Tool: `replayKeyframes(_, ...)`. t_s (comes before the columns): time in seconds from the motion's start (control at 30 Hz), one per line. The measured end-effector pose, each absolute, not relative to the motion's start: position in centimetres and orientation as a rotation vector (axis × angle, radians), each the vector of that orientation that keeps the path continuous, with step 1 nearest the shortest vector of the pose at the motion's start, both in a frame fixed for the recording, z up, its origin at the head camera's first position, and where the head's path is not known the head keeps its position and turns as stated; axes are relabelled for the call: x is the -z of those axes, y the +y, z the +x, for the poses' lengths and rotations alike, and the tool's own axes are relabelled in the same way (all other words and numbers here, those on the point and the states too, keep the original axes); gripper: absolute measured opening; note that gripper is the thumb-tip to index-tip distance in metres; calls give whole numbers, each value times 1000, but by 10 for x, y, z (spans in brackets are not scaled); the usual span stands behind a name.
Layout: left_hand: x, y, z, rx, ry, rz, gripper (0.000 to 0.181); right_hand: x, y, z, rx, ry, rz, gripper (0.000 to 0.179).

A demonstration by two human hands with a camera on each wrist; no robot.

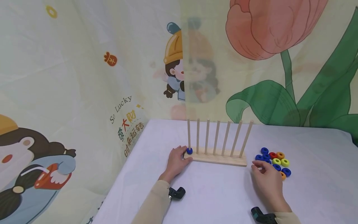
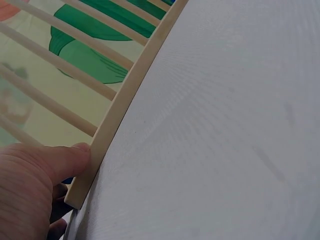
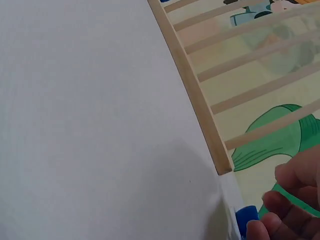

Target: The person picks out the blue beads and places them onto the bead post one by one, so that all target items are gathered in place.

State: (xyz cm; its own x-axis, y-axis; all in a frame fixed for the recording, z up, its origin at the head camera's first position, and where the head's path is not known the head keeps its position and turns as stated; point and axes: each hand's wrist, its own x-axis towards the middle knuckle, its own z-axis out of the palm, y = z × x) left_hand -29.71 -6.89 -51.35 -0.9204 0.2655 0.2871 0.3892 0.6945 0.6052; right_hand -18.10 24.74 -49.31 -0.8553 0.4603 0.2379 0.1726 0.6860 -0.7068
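Note:
A wooden peg rack [image 1: 218,159] stands on the white cloth with several upright pegs. One blue ring [image 1: 189,151] sits at the foot of its leftmost peg. My left hand [image 1: 175,161] grips the left end of the base, thumb [image 2: 75,161] on the front edge and fingers partly hidden behind. Just past the rack's right end, my right hand [image 1: 269,180] hovers at the near-left side of the loose rings, thumb and fingers bent and apart, nothing seen between them. In the right wrist view a blue ring [image 3: 247,218] shows beside its fingertips; whether they touch is unclear.
Loose blue, red [image 1: 273,155], orange [image 1: 280,155] and yellow rings [image 1: 285,162] lie grouped right of the rack, some partly behind my right hand. A printed curtain [image 1: 207,102] hangs behind the table's far edge. White cloth [image 1: 215,193] covers the table.

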Motion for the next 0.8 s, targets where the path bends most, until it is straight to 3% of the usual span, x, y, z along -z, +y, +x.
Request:
replayKeyframes(0.37,513,-67,-297,1047,-2713,-535,54,490,266,-177,-889,-2463,-633,29)
replayKeyframes(0.8,516,-67,-298,1061,-2710,-523,54,493,268,-176,-856,-2544,-588,29)
